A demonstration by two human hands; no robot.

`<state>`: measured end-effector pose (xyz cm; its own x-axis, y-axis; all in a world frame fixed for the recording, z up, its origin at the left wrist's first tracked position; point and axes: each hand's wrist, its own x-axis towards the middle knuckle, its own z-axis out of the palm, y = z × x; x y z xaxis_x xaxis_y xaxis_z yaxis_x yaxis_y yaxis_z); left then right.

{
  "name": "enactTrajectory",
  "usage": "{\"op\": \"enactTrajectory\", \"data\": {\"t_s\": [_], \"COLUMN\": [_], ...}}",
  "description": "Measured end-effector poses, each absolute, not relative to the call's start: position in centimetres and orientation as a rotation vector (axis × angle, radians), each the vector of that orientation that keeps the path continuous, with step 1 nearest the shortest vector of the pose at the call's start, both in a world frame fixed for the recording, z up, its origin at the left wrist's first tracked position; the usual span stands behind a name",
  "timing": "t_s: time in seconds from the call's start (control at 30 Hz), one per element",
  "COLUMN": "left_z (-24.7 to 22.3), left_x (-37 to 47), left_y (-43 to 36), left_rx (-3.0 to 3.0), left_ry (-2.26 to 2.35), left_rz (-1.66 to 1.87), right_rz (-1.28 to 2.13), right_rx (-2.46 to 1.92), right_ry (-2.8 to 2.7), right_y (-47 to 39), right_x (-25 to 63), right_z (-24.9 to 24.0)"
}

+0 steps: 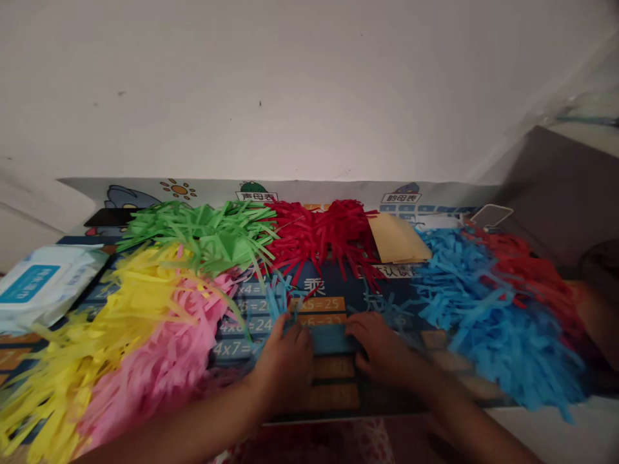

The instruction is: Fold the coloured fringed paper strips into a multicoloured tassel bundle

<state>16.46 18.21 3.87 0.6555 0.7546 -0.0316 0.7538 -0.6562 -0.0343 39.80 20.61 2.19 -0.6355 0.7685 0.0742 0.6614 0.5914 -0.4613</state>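
Pale, scuffed wall (pixel 290 96) fills the background, and below it a dark blue printed chart sheet (pixel 333 394), with sums in rows, covers the work surface, its back edge curling up. Centre stage, close to the front edge: a flat blue paper band with fringed ends (pixel 331 340), lying crosswise between two bare hands! Left hand (pixel 287 357) has its fingers curled in a grip on one end; right hand (pixel 382 341) pinches the other, though blur softens the fingertips. Look at the colour around them: a bright green shredded-paper heap (pixel 207 235) behind to the left, a deep red fringed-paper heap (pixel 319 235) beside it, yellow paper fringe (pixel 140 283) and pink paper fringe (pixel 164 348) spilling leftward. Over right, a blue fringed-paper pile (pixel 493 316) touches red-orange paper fringe (pixel 536 267), with a folded tan paper piece (pixel 399 240) just beside. Far left sits a white plastic packet with a blue label (pixel 72 280).
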Motion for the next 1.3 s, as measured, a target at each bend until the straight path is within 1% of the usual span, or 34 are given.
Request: {"op": "enactTrajectory", "data": {"t_s": [0.13, 0.23, 0.33, 0.43, 0.57, 0.7, 1.0, 1.07, 1.13, 1.2, 1.3], "left_z": [2.7, 2.8, 3.4, 3.8, 3.4, 2.8, 2.2, 2.2, 2.3, 2.6, 3.1], "left_x": [15.5, 14.5, 13.4, 13.0, 13.5, 14.1, 14.1, 14.1, 14.1, 14.2, 14.5], "left_y": [18.4, 18.6, 19.2, 20.2, 21.2, 21.6, 22.1, 21.9, 21.7, 21.3, 20.8], "left_rx": [-2.778, -2.793, -2.904, -2.949, -2.902, -2.857, -2.817, -2.776, -2.756, -2.783, -2.847], "left_ry": [-1.468, -1.452, -1.426, -1.570, -1.736, -1.816, -1.813, -1.743, -1.557, -1.326, -1.107], "left_rz": [-0.188, -0.336, -0.521, -0.634, -0.606, -0.546, -0.470, -0.507, -0.550, -0.504, -0.307], "right_rz": [0.577, 0.575, 0.626, 0.642, 0.527, 0.497, 0.474, 0.445, 0.364, 0.253, 0.113], "right_rx": [-1.150, -1.116, -1.190, -1.334, -1.498, -1.557, -1.586, -1.630, -1.621, -1.457, -1.099], "right_ry": [-2.538, -2.547, -2.478, -2.414, -2.394, -2.362, -2.353, -2.288, -2.227, -2.314, -2.623], "right_y": [21.0, 21.3, 22.0, 22.6, 22.9, 22.6, 22.8, 22.7, 22.3, 21.6, 20.8], "right_x": [40.4, 40.6, 41.0, 40.8, 39.7, 39.1, 38.9, 39.1, 39.5, 39.9, 40.1], "right_z": [2.2, 2.0, 1.7, 1.8, 2.0, 1.8, 0.9, 1.2, 1.9, 2.7, 3.2]}}
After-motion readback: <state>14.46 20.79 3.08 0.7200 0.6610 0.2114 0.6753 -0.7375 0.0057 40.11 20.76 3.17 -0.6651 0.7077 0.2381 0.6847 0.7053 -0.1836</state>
